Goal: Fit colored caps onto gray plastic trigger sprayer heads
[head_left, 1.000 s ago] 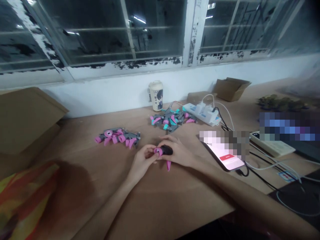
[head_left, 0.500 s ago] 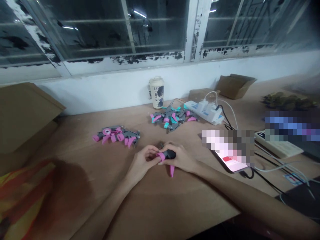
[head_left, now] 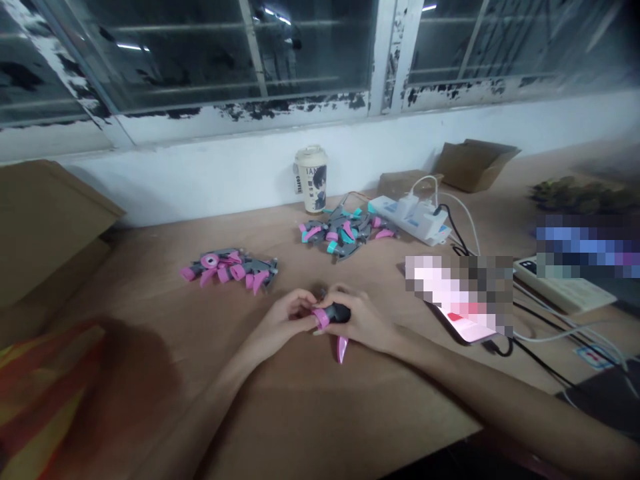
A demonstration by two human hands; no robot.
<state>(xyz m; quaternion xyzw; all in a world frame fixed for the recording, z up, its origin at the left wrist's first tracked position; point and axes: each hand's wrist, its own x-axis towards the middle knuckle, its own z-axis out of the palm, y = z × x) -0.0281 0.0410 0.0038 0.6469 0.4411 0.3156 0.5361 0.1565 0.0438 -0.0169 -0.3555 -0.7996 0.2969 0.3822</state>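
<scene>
Between my hands is a grey and pink part [head_left: 334, 312] shaped like a trigger spray head, with a dark grey body, a pink ring at its left end and a pink curved lever hanging below. My right hand [head_left: 367, 319] is closed around the body and covers much of it. The fingers of my left hand [head_left: 291, 313] pinch at the pink ring. Farther off to the left lies a pile of similar grey and pink parts [head_left: 230, 267]. A second pile of grey parts [head_left: 345, 232], with pink and turquoise pieces, lies beyond my hands.
A lidded coffee cup [head_left: 312, 180] stands against the wall. Right of it are a white power strip [head_left: 413, 219] with cables and an open cardboard box [head_left: 475, 165]. A lit phone [head_left: 470, 327] lies beside my right forearm. Another cardboard box [head_left: 45, 227] is at left.
The view has shifted slightly. Both hands keep their grip, and the part appears turned a little, its pink lever pointing lower.
</scene>
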